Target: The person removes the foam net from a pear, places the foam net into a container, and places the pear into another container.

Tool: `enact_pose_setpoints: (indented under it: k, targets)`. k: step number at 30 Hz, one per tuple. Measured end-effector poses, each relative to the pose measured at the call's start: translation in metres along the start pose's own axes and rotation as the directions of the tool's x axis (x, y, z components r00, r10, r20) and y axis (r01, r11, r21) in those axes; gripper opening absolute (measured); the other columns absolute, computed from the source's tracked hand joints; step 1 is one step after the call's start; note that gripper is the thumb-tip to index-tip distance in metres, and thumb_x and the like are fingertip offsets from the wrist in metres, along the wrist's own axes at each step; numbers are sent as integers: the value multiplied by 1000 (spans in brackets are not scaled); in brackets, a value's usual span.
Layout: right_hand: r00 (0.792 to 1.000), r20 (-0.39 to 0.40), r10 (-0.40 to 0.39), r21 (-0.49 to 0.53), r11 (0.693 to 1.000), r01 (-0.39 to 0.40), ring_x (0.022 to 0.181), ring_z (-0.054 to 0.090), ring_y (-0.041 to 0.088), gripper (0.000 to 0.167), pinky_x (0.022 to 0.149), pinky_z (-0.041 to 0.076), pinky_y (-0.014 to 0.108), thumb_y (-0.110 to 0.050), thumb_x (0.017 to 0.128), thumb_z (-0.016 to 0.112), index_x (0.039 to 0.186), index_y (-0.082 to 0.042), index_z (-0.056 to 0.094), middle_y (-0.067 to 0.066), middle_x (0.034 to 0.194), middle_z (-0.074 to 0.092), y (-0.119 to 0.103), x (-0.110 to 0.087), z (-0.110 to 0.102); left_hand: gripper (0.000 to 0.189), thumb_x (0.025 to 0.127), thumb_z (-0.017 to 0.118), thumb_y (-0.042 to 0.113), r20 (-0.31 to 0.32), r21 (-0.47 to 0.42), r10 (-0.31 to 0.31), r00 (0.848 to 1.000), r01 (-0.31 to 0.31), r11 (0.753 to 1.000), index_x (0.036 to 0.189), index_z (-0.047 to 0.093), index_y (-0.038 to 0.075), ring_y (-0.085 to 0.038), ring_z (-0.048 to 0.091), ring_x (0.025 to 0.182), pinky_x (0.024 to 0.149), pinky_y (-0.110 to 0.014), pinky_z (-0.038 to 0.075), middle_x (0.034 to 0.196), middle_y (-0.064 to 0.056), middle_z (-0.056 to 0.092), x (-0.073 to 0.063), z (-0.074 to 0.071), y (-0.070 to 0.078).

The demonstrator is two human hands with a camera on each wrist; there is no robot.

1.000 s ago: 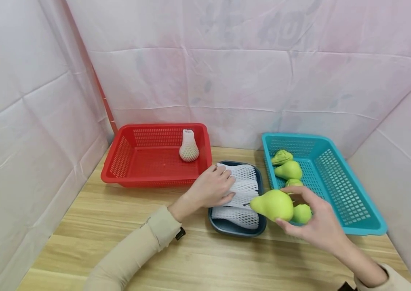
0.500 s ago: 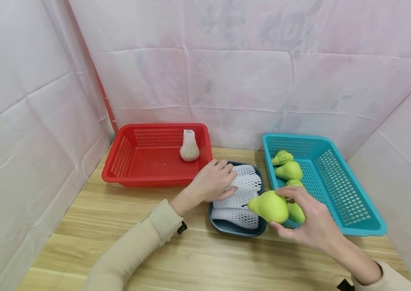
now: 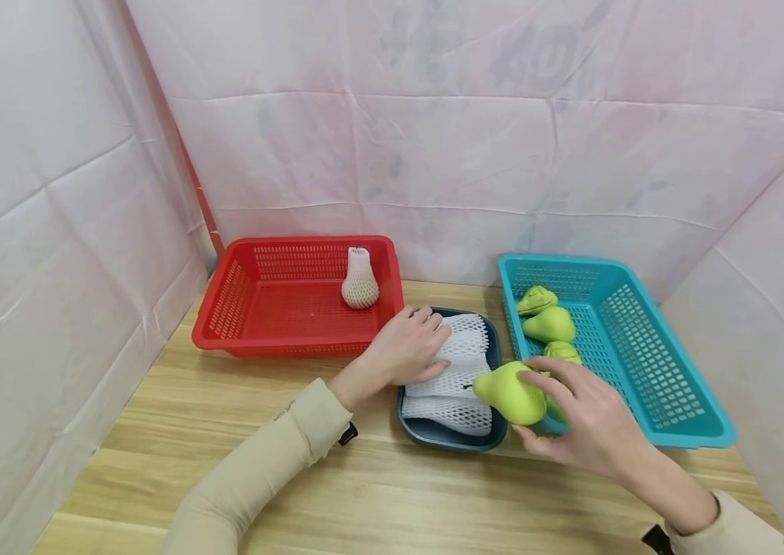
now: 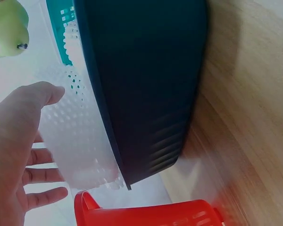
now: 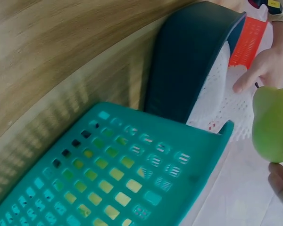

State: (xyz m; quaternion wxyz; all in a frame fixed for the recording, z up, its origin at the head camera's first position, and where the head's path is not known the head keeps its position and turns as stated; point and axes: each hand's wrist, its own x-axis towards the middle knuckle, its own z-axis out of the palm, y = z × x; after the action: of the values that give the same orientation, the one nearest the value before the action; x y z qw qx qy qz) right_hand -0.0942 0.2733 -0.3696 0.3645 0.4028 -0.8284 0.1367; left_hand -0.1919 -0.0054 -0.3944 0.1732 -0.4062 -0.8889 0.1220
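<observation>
In the head view my right hand (image 3: 589, 420) grips a green pear (image 3: 513, 393) between thumb and fingers, its stem pointing left toward the dark blue container (image 3: 433, 445). White foam net sleeves (image 3: 464, 351) fill that container. My left hand (image 3: 405, 347) is over their left side, palm down. The left wrist view shows its thumb overlapping the white netting (image 4: 78, 141), with the other fingers (image 4: 45, 197) spread and fairly straight. From the right wrist view, the held pear (image 5: 273, 125) appears close to the netting and to the left hand (image 5: 264, 68).
A red basket (image 3: 280, 347) at the back left contains one pear in a foam net (image 3: 360, 281). On the right, a teal basket (image 3: 683, 366) holds several green pears (image 3: 550, 325) along its left side. Pale cloth (image 3: 447, 154) hangs behind the wooden table (image 3: 364, 501).
My right hand has carried the pear slightly left, closer to the dark container. The left hand has shifted a little right and up over the sleeves, its fingers less bent.
</observation>
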Motion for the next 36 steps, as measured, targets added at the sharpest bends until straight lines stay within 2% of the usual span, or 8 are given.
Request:
enact_pose_setpoints:
  k: [6, 12, 24, 31, 36]
  targets:
    - [997, -8, -83, -31, 996, 83, 86, 71, 34, 58, 68, 58, 48, -56, 95, 54, 110, -5, 76, 17, 113, 75, 3, 0, 2, 55, 100, 53, 66, 21, -36, 7, 1000, -7, 999, 124, 64, 18, -18, 63, 111, 93, -33, 53, 120, -1, 70, -7, -2, 1]
    - [995, 3, -104, -31, 994, 104, 85, 71, 35, 56, 69, 59, 49, -54, 95, 54, 112, -5, 76, 18, 113, 75, 7, -1, 2, 62, 96, 55, 71, 41, -83, -3, 999, 7, 996, 128, 63, 18, -18, 63, 116, 99, -34, 53, 124, -2, 69, -18, -6, -1]
    - [989, 28, -147, -51, 988, 148, 79, 70, 34, 56, 63, 59, 48, -53, 96, 54, 111, -4, 75, 19, 112, 75, 17, -1, -2, 87, 91, 56, 77, 20, -117, -83, 996, 85, 989, 151, 53, 14, -23, 59, 135, 114, -39, 50, 149, -6, 63, -58, -13, -8]
    - [982, 25, -189, -61, 980, 190, 81, 70, 36, 56, 66, 59, 48, -52, 96, 54, 111, -2, 74, 22, 111, 75, 26, -1, -5, 91, 88, 60, 78, 2, -133, -132, 991, 131, 983, 153, 54, 14, -27, 59, 139, 116, -44, 50, 151, -7, 63, -79, -12, -10]
    - [983, 27, -183, -69, 981, 184, 82, 71, 39, 56, 68, 60, 51, -52, 98, 53, 111, -1, 74, 23, 110, 74, 33, -1, -9, 94, 86, 62, 79, 8, -138, -174, 985, 173, 975, 154, 53, 15, -29, 59, 141, 118, -47, 49, 153, -8, 62, -93, -11, -13]
